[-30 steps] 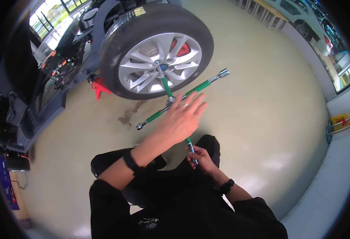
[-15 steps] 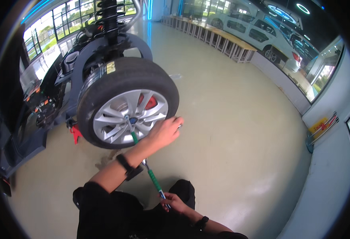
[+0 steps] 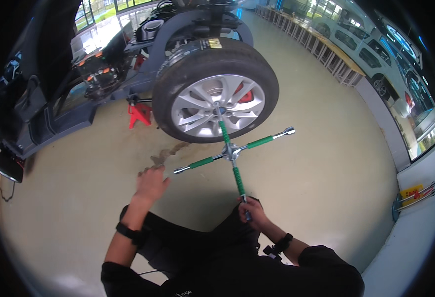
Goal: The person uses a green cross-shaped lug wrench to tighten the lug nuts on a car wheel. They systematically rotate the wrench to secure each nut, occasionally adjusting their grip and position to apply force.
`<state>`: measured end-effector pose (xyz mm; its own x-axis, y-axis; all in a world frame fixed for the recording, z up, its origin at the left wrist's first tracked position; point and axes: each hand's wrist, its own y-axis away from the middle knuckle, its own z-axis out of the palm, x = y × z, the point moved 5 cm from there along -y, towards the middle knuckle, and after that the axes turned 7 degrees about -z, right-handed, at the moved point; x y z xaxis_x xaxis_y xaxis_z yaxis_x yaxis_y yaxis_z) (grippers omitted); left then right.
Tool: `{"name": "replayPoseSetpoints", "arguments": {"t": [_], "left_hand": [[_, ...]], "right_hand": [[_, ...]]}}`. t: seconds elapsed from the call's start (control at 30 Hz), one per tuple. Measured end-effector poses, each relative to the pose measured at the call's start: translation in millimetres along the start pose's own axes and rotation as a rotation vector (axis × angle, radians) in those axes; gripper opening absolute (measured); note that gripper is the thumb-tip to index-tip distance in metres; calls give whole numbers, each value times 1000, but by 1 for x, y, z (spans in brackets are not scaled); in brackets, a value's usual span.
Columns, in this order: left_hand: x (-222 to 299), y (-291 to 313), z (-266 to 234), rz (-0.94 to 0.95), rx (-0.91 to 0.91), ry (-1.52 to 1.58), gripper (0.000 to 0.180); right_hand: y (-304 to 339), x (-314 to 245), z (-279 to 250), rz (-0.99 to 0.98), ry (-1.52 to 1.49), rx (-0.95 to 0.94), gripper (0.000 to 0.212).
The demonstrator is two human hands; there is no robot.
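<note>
A four-way lug wrench (image 3: 230, 151) with green-wrapped arms and chrome ends stretches between me and the wheel. Its far end meets the silver spoked rim (image 3: 195, 118) at a lug beside the hub centre. My right hand (image 3: 255, 213) is closed around the wrench's near end, close to my knee. My left hand (image 3: 151, 187) holds nothing, with its thumb apart from loosely bent fingers. It hovers beside the wrench's left arm without touching it. Around the rim sits a black tyre (image 3: 217, 62), and a red brake caliper (image 3: 244, 94) shows behind the spokes.
A red jack stand (image 3: 139, 115) is under the vehicle frame (image 3: 74, 121), left of the wheel. Brown stains (image 3: 167, 154) mark the floor below the tyre. A long bench table (image 3: 321, 44) with stools lines the far right, before a glass wall and a white car (image 3: 361, 52).
My left hand has left the wrench's right side and swung across to its left. The wrench's cross has turned, side arms now spread wide. The right hand keeps its hold. My view has shifted.
</note>
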<state>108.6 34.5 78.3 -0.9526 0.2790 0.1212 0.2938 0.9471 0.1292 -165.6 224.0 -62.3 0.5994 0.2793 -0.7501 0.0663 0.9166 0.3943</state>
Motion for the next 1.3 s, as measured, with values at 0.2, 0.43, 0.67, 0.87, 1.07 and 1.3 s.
{"name": "replayPoseSetpoints", "arguments": {"t": [0.2, 0.43, 0.67, 0.87, 1.07, 1.3], "left_hand": [[100, 13, -34, 586, 297, 196, 45], [29, -92, 112, 239, -359, 5, 84], [50, -80, 204, 259, -306, -20, 102], [180, -70, 290, 921, -635, -198, 38], [124, -5, 148, 1126, -639, 12, 23], [87, -34, 12, 1071, 143, 605, 23]], "right_hand": [[8, 11, 12, -114, -27, 62, 30], [10, 9, 28, -184, 189, 183, 32], [27, 7, 16, -159, 387, 409, 34], [22, -28, 74, -303, 990, 447, 33], [17, 14, 39, -388, 1081, 626, 22], [13, -5, 60, -337, 1157, 610, 21]]}}
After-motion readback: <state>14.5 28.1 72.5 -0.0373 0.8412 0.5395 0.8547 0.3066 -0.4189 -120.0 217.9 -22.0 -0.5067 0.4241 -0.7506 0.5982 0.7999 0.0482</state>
